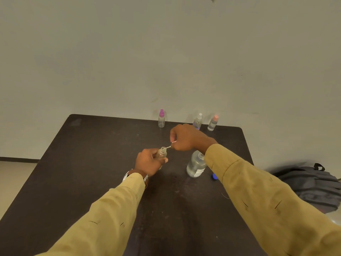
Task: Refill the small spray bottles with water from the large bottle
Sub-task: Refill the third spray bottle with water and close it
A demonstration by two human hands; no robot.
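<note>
Held bottle: small clear plastic spray bottle [162, 153], neck uncapped, raised over the middle of the table.
Left grip: left hand [149, 161], fingers curled round the bottle's body, mouth left free.
Right grip: right hand [184, 138], closed in a fist, pinching a thin white dip tube [168, 147] whose tip is at the bottle's mouth; the spray head is mostly hidden in the fist.
Large bottle: large clear plastic water bottle [195, 166], open, standing just right of the held bottle, under the right wrist; small blue cap [214, 176] lies near its base, partly behind the sleeve.
Far edge: purple-capped small bottle [161, 118] alone; clear-capped small bottle [197, 121] and orange-capped small bottle [213, 122] near each other, behind the right hand.
Table: dark brown table [92, 163]; a wide stretch of top lies between the left hand and the left edge.
Beyond right edge: dark grey backpack [310, 185].
</note>
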